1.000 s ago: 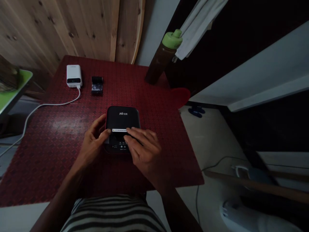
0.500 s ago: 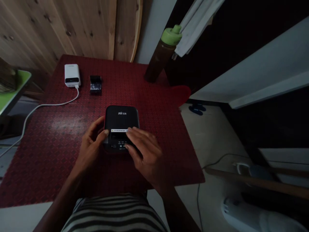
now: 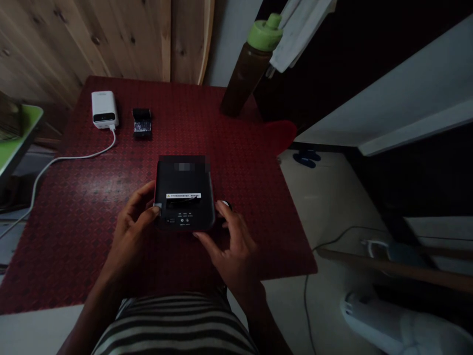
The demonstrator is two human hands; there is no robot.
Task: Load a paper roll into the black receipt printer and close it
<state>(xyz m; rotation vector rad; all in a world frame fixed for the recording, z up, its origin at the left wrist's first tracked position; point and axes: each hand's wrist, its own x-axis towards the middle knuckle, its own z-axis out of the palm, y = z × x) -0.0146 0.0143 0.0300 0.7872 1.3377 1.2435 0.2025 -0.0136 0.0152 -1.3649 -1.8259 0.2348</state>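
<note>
Nearest me is my striped shirt (image 3: 173,330), just below the near edge of the red patterned table (image 3: 236,172). Above that edge, my left hand (image 3: 135,224) grips the left side of a black device (image 3: 185,180), thumb pressed on its near left corner, fingers curled against the side and partly hidden. My right hand (image 3: 236,241) is half open at the near right corner: the thumb tip meets the near edge, the forefinger reaches up along the right side, and I cannot tell whether the two have hold of it. A small round white-and-dark piece (image 3: 226,204) peeks from behind that forefinger. The device lies between my hands over the near middle of the tabletop, with small printed icons toward me and, beyond them, a dark slot and a white label strip (image 3: 184,195). Farther off on the left sits a small black item (image 3: 142,123), and left of it a white power bank (image 3: 104,107) with a white cable (image 3: 77,157) plugged in and trailing off leftward. At the far right corner stands a dark brown bottle (image 3: 242,76) with a green cap (image 3: 264,35). Past the table's far edge rises the wooden panelling (image 3: 129,39).
</note>
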